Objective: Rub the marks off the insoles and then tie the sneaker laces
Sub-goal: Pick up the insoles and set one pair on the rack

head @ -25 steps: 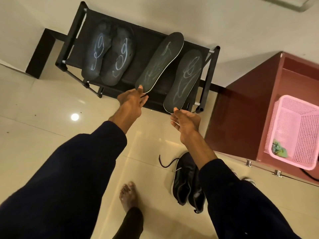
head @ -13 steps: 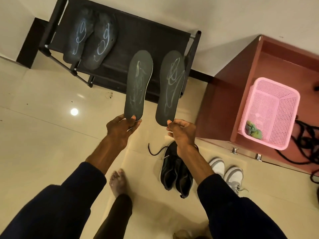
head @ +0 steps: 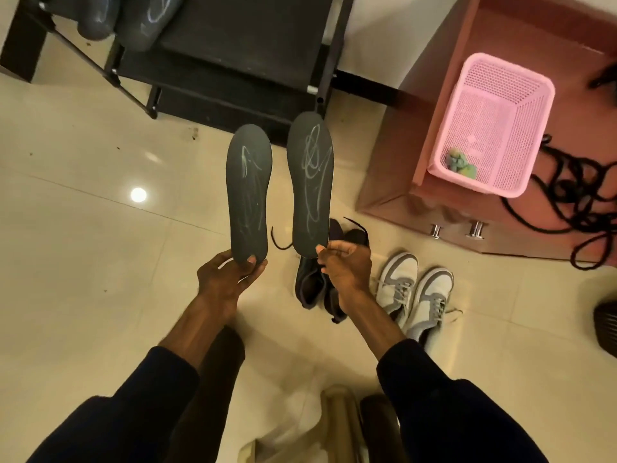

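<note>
Left hand [head: 223, 279] pinches left insole [head: 248, 192], right hand [head: 345, 262] right insole [head: 310, 185]; marks unrubbed, black sneakers [head: 310, 287] unlaced: task barely begun.

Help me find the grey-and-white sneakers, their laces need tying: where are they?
Head view: the grey-and-white sneakers stand on the floor just right of the black sneakers under the right hand, near the red cabinet.

Bare floor [head: 83, 262] left of sneakers [head: 414, 295]

A cream tiled floor [head: 83, 262] is carrying black sneakers [head: 310, 285], grey-and-white sneakers [head: 414, 295] beside them, and a black shoe rack [head: 233, 45] where two marked insoles [head: 150, 21] are lying.
</note>
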Available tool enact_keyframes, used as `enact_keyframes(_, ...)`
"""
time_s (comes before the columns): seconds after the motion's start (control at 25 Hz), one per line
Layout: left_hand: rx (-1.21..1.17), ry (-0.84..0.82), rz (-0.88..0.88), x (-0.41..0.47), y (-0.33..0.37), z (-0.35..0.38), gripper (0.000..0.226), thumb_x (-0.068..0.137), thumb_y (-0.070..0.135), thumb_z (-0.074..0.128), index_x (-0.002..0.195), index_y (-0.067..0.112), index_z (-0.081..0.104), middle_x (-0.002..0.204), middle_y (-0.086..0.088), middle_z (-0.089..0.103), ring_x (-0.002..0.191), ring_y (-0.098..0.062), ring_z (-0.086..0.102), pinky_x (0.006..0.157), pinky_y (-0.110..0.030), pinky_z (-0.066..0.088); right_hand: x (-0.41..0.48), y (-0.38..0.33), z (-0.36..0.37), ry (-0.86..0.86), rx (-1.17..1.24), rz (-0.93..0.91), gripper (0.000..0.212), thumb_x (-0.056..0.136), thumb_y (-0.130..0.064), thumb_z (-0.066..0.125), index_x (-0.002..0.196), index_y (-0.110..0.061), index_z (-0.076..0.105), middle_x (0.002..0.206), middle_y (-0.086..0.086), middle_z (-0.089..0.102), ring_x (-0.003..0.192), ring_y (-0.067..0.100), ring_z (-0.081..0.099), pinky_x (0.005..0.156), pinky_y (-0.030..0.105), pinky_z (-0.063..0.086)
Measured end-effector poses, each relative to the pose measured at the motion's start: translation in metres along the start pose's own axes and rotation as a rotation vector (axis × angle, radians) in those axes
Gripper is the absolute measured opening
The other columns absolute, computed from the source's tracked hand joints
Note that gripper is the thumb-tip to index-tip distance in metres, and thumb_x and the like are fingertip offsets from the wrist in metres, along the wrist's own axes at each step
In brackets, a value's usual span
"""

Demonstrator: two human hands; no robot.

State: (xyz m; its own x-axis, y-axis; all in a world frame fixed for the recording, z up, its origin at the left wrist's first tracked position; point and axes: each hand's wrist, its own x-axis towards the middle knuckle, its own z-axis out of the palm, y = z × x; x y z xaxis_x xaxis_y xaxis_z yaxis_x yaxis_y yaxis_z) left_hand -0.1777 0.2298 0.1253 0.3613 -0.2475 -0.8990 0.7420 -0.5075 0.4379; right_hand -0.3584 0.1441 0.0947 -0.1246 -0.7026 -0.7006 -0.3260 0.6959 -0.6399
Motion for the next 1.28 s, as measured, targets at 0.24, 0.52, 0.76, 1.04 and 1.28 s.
enact_keyframes(0.24, 0.053, 0.010, -0.066, -0.028, -0.075, -0.009, 0.038, 0.088, -0.012, 0.068, 0.124, -0.004, 0.055, 0.110, -0.017, 0.071, 0.082, -0.033, 0.077, 0.088, -0.045, 0.062, -0.027, 0.079, -0.046, 0.007, -0.036, 0.075, 0.005, 0.085, -0.015, 0.081, 0.085, -0.015, 0.077, 0.077, 0.006, 0.075, 0.068, 0.018, 0.069, 0.074, 0.041, 0.062)
enact_keyframes(0.52, 0.046, 0.026, -0.108, -0.069, -0.152, 0.004, 0.031, 0.089, -0.015, 0.065, 0.106, 0.010, 0.058, 0.106, -0.013, 0.069, 0.090, -0.032, 0.073, 0.101, -0.048, 0.053, -0.052, 0.148, -0.109, 0.023, -0.152, 0.067, 0.014, 0.082, -0.016, 0.083, 0.071, -0.015, 0.075, 0.069, 0.006, 0.074, 0.071, 0.027, 0.072, 0.074, 0.049, 0.062)
enact_keyframes(0.76, 0.150, 0.072, -0.152, -0.075, -0.189, 0.010, 0.051, 0.091, -0.021, 0.057, 0.089, 0.029, 0.048, 0.091, -0.006, 0.066, 0.087, -0.030, 0.067, 0.100, -0.048, 0.052, -0.062, 0.185, -0.118, 0.083, -0.236, 0.095, 0.022, 0.082, -0.024, 0.083, 0.063, -0.022, 0.071, 0.068, -0.001, 0.073, 0.068, 0.021, 0.071, 0.073, 0.045, 0.061)
enact_keyframes(1.04, 0.089, 0.078, -0.223, -0.012, -0.224, -0.038, 0.030, 0.094, -0.002, 0.065, 0.116, 0.019, 0.063, 0.114, -0.011, 0.074, 0.104, -0.030, 0.072, 0.091, -0.045, 0.060, -0.064, 0.214, -0.104, 0.088, -0.218, 0.145, 0.035, 0.080, -0.021, 0.085, 0.055, -0.033, 0.064, 0.069, 0.000, 0.075, 0.070, 0.023, 0.073, 0.075, 0.047, 0.062)
enact_keyframes(1.28, 0.139, 0.116, -0.187, -0.044, -0.224, -0.015, 0.039, 0.091, -0.016, 0.060, 0.121, 0.009, 0.054, 0.100, -0.015, 0.070, 0.084, -0.033, 0.070, 0.070, -0.034, 0.064, -0.059, 0.226, -0.117, 0.073, -0.197, 0.185, 0.020, 0.080, -0.017, 0.086, 0.068, -0.027, 0.073, 0.076, 0.005, 0.077, 0.076, 0.026, 0.074, 0.079, 0.048, 0.062)
